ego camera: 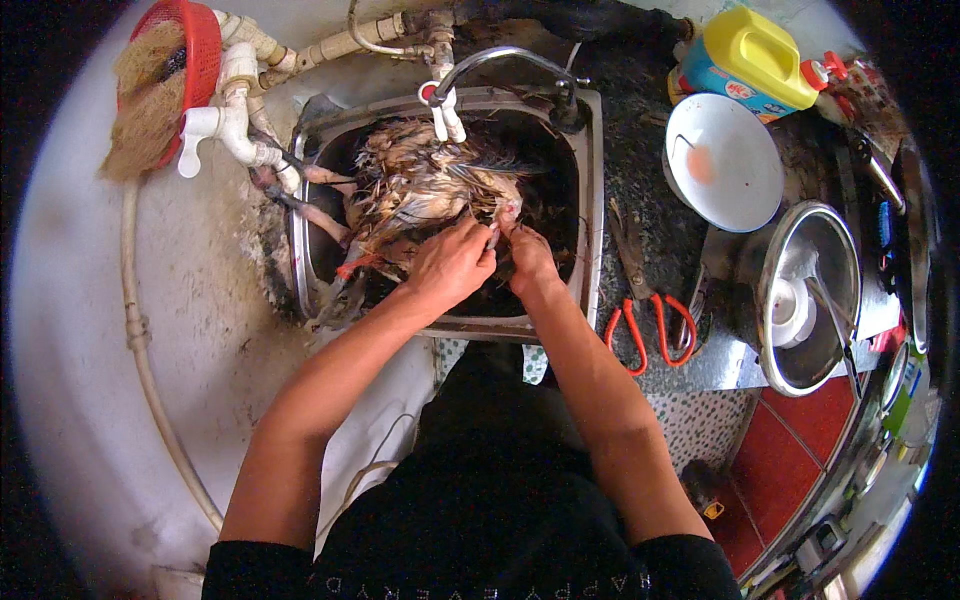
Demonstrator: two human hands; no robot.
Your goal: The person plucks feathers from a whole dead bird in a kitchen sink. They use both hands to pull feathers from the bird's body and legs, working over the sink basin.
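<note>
A wet, feathered poultry carcass (424,180) lies in a stainless steel sink (592,247). Its two legs (322,225) stick out over the sink's left rim. Pale bare skin (508,208) shows at its right end, with a small red mark. My right hand (531,259) grips the bird just below that skin. Beside it, my left hand (454,259) is curled with thumb and fingers pinched against the bird; what exactly lies between the fingertips is partly hidden. A chrome faucet (495,54) and a white tap (444,112) reach over the carcass.
Scissors with red handles (645,300) rest on the dark counter right of the sink. Farther right are a white bowl (724,161), a metal pot (814,300) holding a small bowl and utensil, and a yellow jug (757,56). A red plastic basket (201,60) hangs at upper left near pipes (240,97).
</note>
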